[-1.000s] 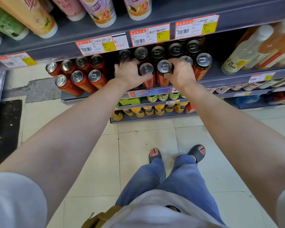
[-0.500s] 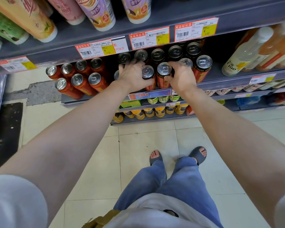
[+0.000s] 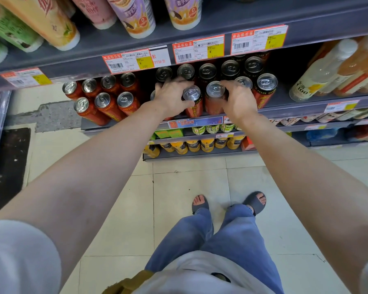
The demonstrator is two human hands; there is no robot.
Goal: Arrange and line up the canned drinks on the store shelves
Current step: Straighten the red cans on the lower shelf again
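Price tags point(image 3: 198, 48) unreadable, 1 can point(image 3: 152, 95), perhaps red, mostly behind hands point(image 3: 170, 97)

The floor point(image 3: 179, 209) is laid with pale cream tiles with thin dark joints; at the far left it gives way to a strip of rough grey concrete point(image 3: 26, 117) and a black patch point(image 3: 6, 162). A dark grey metal shelf unit point(image 3: 221, 24) stands ahead in several tiers, its front edges carrying red, white and yellow price tags point(image 3: 198, 48). The light is soft and even, with shadow under the upper tier.
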